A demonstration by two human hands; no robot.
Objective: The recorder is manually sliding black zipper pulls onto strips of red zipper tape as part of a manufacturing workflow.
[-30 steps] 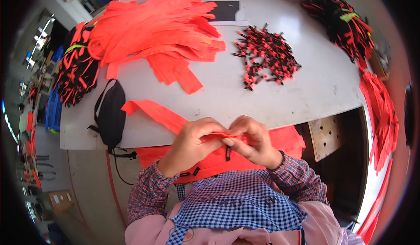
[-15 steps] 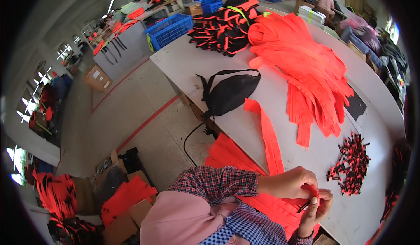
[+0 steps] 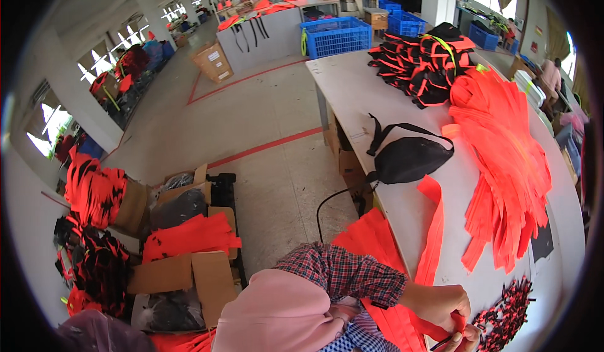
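My left hand (image 3: 435,301), at the end of a plaid sleeve, is closed with its fingertips pinching the end of a bright orange-red fabric strip (image 3: 430,251). Against it at the lower edge, my right hand (image 3: 464,340) pinches the same strip end and is partly cut off by the frame. A thin black piece (image 3: 442,342) sticks out by the fingers; its kind is too small to tell. Over the table edge beneath my arm hang more orange-red strips (image 3: 372,242). Beside the hands lies a pile of small black-and-red pieces (image 3: 505,311).
On the white table (image 3: 343,78) are a black strapped pouch (image 3: 412,159), a large heap of orange-red strips (image 3: 503,163) and a black-and-red bundle (image 3: 421,62). Open cartons (image 3: 211,283) stand at the lower left. Blue crates (image 3: 340,37) stand beyond the table.
The view has swung left, so the table and hands appear farther right and lower. Both hands keep hold of the strip end, close together.
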